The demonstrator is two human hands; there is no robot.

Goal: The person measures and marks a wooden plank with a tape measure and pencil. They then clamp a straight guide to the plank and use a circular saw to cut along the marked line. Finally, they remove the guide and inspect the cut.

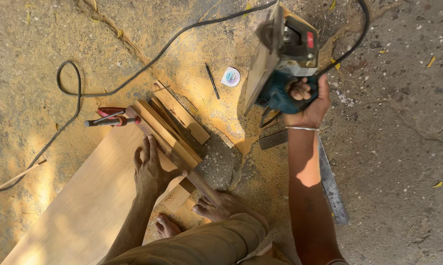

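The person crouches on the concrete floor [403,122], which is thick with sawdust. The right hand [307,100] is wrapped tight around the handle of a blue circular saw [285,54], lifted clear of the work and tilted, its flat base plate turned to the left. The saw hangs to the far right of the work, well apart from the wood. The left hand [153,169] lies flat, fingers spread, on a long wooden board [84,206] that runs from near left toward the centre.

A narrow wooden batten [170,152] crosses the far end of the board at an angle, with several short offcuts [180,115] stacked just beyond it. A red clamp [111,118] grips the batten's far left end. Bare feet [216,208] rest just beside the batten's near end.

In my judgement, the saw should come down only with its base plate flat on the board and running against the batten. The left hand would be better kept well back from the batten. The black cable [133,78] loops across the floor at far left and should trail behind the saw. The feet sit close to the cutting zone, which is a hazard.

A steel ruler [332,186], a pencil [212,81] and a tape measure [230,76] lie on the floor nearby.
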